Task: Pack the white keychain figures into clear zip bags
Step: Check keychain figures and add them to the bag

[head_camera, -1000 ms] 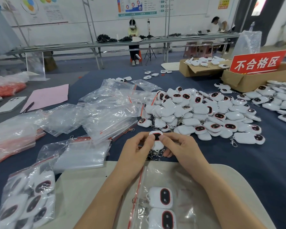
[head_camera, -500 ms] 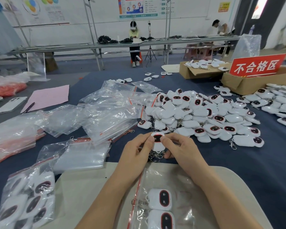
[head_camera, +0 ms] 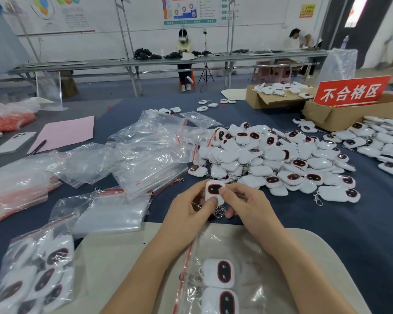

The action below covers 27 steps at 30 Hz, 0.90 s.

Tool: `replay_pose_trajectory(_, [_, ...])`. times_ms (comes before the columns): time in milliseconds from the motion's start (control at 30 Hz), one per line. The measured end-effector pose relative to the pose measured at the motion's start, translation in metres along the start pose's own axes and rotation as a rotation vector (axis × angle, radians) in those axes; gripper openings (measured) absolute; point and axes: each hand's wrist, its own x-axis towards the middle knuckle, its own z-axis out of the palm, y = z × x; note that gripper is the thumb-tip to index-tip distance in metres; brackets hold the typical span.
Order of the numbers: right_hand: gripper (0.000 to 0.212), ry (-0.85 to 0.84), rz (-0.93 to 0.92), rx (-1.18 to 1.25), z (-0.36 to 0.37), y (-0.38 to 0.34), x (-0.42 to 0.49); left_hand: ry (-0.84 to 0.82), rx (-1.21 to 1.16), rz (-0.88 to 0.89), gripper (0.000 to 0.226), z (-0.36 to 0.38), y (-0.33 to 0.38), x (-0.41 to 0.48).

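Left hand (head_camera: 188, 211), right hand (head_camera: 247, 205): fingers (head_camera: 227, 189) of both pinch one white keychain figure (head_camera: 214, 191), face up, above the bench (head_camera: 327, 234) | clear zip bag (head_camera: 247, 252) just nearer, two figures inside | figure pile (head_camera: 270, 155) far right | spare bags (head_camera: 145, 155) left.

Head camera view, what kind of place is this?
Probably a factory packing floor: a big heap of identical white keychain figures, piles of clear zip bags beside it, and a long workbench behind with other workers.
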Motion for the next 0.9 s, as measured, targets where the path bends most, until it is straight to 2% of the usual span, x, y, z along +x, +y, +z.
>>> replay_pose_trajectory(367, [0.012, -0.014, -0.031, -0.003, -0.0013, 0.0007, -0.0001, 0.000, 0.003, 0.011, 0.027, -0.0016, -0.0024, 0.0013])
replay_pose_trajectory(600, [0.009, -0.032, -0.085, 0.028, -0.0002, 0.0012, -0.0003, 0.056, -0.052, -0.032, 0.034, 0.0007, -0.0053, 0.0006])
replay_pose_trajectory(700, [0.017, -0.050, -0.146, 0.025, 0.0025, 0.0006, -0.0003, 0.067, -0.110, -0.017, 0.024, 0.0035, -0.0030, -0.0001])
replay_pose_trajectory(800, [0.024, -0.076, -0.167, 0.000, 0.0038, 0.0023, 0.0002, 0.108, -0.304, -0.054, 0.020, 0.0015, -0.0019, -0.0001])
replay_pose_trajectory(900, [0.035, -0.059, -0.158, 0.015, 0.0045, 0.0047, 0.0013, 0.102, -0.323, -0.069, 0.019, -0.0015, -0.0014, 0.0000])
